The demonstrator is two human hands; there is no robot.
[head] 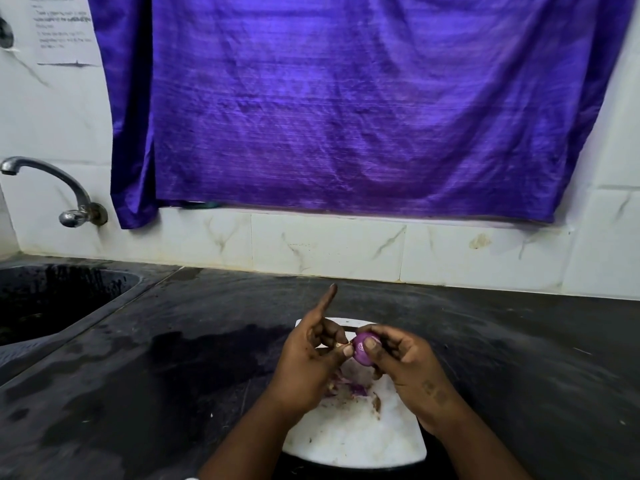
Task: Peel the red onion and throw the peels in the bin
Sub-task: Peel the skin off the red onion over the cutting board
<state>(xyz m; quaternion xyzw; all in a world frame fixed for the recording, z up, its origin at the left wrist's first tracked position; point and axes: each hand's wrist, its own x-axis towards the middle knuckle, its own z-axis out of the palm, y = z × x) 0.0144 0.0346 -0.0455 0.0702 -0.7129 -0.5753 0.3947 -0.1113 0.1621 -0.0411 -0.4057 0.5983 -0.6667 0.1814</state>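
White board, unreadable wall notice

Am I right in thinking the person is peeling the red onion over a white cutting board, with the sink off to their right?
Not quite: the sink lies to the person's left, as the head view shows. The rest stands: the red onion is held over the white cutting board, where peels lie.

Small glossy purple red onion above scattered peels.
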